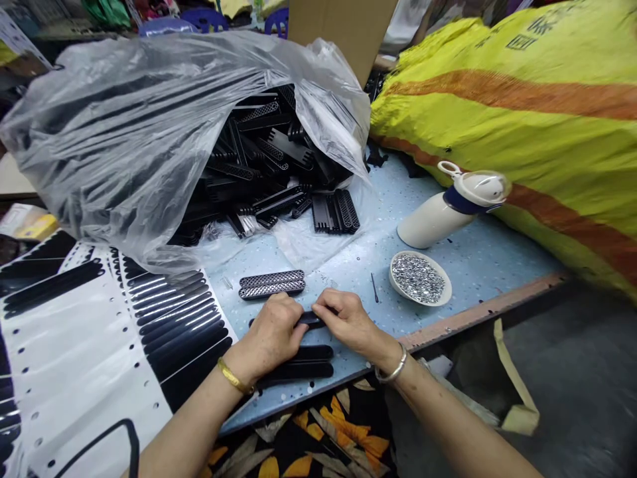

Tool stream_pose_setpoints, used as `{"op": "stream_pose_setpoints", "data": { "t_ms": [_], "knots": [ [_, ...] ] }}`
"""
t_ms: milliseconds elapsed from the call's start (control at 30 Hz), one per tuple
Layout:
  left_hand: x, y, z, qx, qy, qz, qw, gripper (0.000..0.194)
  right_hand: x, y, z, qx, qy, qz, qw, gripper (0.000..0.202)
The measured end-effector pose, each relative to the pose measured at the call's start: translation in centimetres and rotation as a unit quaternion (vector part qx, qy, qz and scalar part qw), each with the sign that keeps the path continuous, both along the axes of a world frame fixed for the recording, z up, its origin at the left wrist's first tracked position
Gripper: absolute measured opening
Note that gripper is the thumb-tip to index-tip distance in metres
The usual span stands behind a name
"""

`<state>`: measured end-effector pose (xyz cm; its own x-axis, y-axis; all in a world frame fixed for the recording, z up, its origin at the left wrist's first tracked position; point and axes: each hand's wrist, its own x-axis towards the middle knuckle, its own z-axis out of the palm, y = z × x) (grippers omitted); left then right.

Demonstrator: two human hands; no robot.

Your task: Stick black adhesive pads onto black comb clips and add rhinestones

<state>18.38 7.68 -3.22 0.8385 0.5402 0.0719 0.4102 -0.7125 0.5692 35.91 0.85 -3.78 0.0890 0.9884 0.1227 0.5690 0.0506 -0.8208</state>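
Both hands are on one slim black oblong piece (pixel 312 320) lying low over the blue table. My left hand (pixel 276 332) is closed on its left part, and the fingers hide much of it. At the other end, my right hand (pixel 346 322) pinches the tip between thumb and fingers. Two smooth black oblong pieces (pixel 311 362) with rounded ends lie just below, partly behind my left wrist. Beyond the hands rest two black lattice-patterned pieces (pixel 272 284), side by side. Sheets of black rounded strips (pixel 179 318) on white backing lie left of my left hand.
A big clear plastic bag (pixel 149 119) spills black plastic parts (pixel 269 159) at the back. On the right stand a white bowl (pixel 421 279) of small silvery pieces and a tilted-looking white bottle (pixel 438 216). A thin dark stick (pixel 375 288) lies near the bowl. A yellow sack (pixel 517 113) bulges behind.
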Motion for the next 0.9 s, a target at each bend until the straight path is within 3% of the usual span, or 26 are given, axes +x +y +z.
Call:
{"op": "stream_pose_setpoints", "data": {
  "t_ms": [100,267,600,900],
  "knots": [
    [0.0,0.1,-0.2,0.004,-0.005,0.0,1.0,0.009,0.1,-0.3,0.3,-0.027,0.04,-0.019,0.999,0.026],
    [0.0,0.2,-0.5,0.007,-0.009,0.008,1.0,0.012,-0.4,-0.7,-0.2,-0.021,0.028,-0.015,0.999,0.009],
    [0.2,0.0,-0.4,0.008,-0.005,0.01,1.0,0.007,-0.2,0.3,-0.2,-0.07,0.099,-0.01,0.993,0.016],
    [0.3,0.1,-0.3,0.009,0.003,0.011,1.0,0.008,-0.6,0.1,-0.1,-0.068,0.083,-0.02,0.994,0.016]
  ]
}}
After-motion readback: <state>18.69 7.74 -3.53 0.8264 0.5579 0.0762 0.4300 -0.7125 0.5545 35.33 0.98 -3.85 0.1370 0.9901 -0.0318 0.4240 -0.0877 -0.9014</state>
